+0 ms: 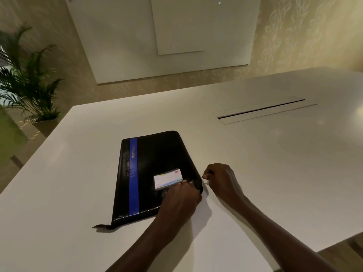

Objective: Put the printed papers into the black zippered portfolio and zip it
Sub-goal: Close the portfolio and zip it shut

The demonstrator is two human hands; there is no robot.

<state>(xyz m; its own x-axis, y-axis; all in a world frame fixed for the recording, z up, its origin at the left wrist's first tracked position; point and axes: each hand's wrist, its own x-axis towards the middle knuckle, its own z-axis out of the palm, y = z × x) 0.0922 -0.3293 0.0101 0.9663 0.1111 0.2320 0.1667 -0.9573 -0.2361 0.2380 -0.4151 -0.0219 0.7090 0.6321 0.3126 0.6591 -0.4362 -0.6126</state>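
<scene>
White table (255, 154) fills most of the view – glossy top, with a long cable slot (263, 111) set flush near the far right. Wall behind has pale leaf-pattern wallpaper (290, 36) and a large white panel (121, 46), with a smaller panel (176, 26) on it. Potted palm (25, 75) at left. Wood-tone floor (11, 169) – dim, warm light.

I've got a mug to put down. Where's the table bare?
Bare: left of the portfolio to the table edge, and right of the right hand below the cable slot. Crowded: the portfolio's near right corner, where the left hand also works.
</scene>
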